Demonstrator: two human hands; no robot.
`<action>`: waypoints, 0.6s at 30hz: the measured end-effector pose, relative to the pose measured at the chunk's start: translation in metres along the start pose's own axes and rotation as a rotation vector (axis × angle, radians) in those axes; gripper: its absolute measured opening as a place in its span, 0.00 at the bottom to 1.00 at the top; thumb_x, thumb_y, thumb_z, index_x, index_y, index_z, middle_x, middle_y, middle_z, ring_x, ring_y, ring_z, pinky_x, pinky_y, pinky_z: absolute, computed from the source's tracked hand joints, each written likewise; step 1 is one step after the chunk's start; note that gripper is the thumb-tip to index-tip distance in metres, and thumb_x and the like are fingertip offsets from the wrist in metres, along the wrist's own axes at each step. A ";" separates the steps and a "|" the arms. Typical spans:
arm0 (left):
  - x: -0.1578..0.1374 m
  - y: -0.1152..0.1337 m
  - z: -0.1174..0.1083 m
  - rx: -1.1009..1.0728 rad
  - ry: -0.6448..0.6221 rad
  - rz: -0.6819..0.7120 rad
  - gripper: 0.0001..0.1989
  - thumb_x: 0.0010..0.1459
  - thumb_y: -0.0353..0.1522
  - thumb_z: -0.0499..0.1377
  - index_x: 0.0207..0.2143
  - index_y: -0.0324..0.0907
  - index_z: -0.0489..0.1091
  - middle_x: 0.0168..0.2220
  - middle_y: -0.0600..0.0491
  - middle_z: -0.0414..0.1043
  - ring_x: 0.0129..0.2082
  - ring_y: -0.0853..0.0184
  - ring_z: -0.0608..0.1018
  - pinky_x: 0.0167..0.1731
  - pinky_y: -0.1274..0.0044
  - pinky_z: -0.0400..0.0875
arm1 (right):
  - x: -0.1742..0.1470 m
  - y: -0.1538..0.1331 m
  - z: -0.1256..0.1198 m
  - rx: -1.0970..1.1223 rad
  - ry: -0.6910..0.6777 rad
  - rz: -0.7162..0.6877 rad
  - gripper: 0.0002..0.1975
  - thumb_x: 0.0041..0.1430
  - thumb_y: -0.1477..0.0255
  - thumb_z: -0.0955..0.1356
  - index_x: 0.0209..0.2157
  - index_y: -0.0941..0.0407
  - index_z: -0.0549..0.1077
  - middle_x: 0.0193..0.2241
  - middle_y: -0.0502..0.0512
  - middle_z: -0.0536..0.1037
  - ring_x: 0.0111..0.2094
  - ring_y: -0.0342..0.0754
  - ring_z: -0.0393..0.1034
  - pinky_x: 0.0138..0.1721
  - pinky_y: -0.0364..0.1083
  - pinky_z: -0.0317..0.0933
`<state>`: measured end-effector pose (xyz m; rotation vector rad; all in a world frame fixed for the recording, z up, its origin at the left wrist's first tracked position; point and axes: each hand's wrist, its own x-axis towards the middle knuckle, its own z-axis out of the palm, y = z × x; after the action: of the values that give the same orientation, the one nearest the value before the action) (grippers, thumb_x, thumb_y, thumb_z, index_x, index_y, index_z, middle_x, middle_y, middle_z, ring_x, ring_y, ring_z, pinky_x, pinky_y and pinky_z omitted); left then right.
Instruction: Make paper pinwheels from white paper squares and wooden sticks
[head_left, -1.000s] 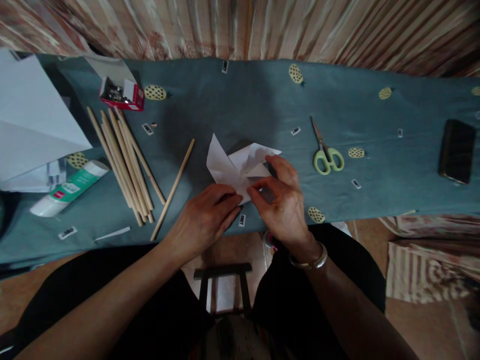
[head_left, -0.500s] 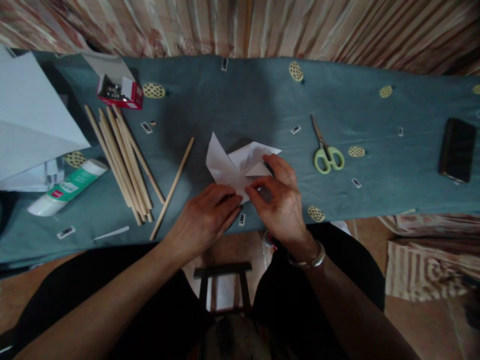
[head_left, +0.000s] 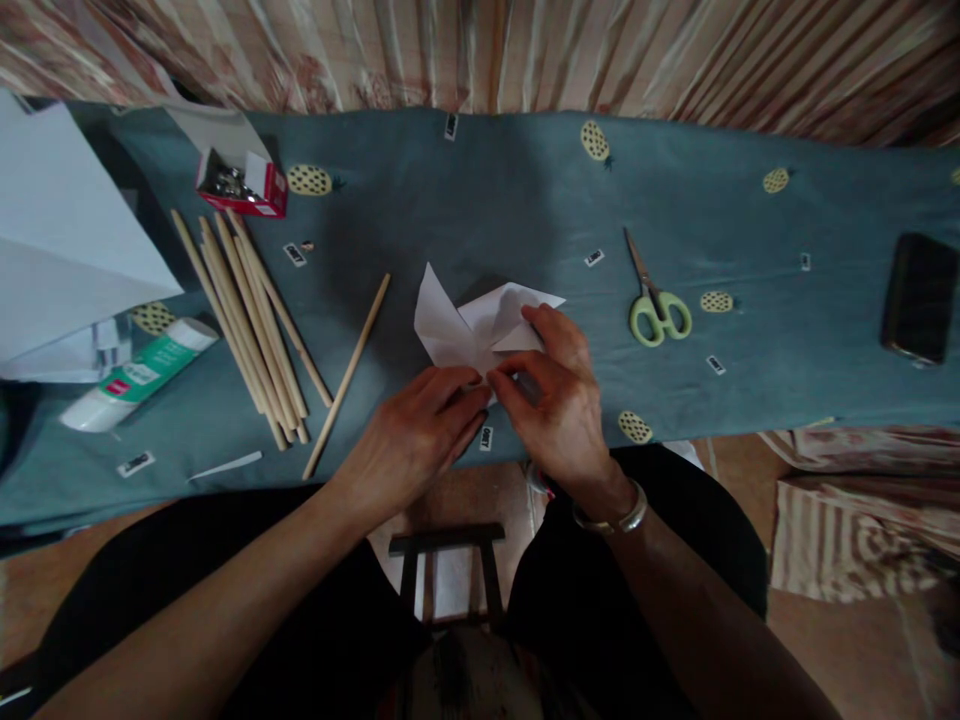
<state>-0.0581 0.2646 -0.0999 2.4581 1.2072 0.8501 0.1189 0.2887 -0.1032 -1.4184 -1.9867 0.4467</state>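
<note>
A white paper pinwheel (head_left: 442,315) with folded blades lies near the front edge of the cloth-covered table. My left hand (head_left: 416,425) is closed on its lower edge, fingers curled over the paper. From the other side my right hand (head_left: 551,395) pinches the pinwheel close to its middle with thumb and forefinger, while other fingers touch the right blade. The near part of the paper is hidden by both hands. To the left of the pinwheel lies a single wooden stick (head_left: 349,375).
Several wooden sticks (head_left: 247,330) lie in a bunch at left, below an open red box (head_left: 262,190) of small metal pieces. A glue stick (head_left: 139,375) and white paper sheets (head_left: 67,220) are farther left. Green-handled scissors (head_left: 656,305) and a dark phone (head_left: 920,300) lie right.
My left fingers have shifted slightly right, toward the pinwheel's middle, and the two hands are closer together. The pinwheel stays in nearly the same place.
</note>
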 end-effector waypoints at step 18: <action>-0.002 -0.001 0.004 -0.077 0.028 -0.024 0.09 0.64 0.27 0.56 0.47 0.37 0.70 0.43 0.45 0.76 0.43 0.64 0.80 0.43 0.72 0.79 | -0.001 0.000 0.001 -0.079 0.025 -0.076 0.04 0.60 0.73 0.68 0.32 0.55 0.75 0.58 0.60 0.69 0.63 0.57 0.59 0.62 0.60 0.58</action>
<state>-0.0578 0.2635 -0.1043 2.3741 1.1886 0.9103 0.1189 0.2882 -0.1043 -1.3838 -2.0511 0.3182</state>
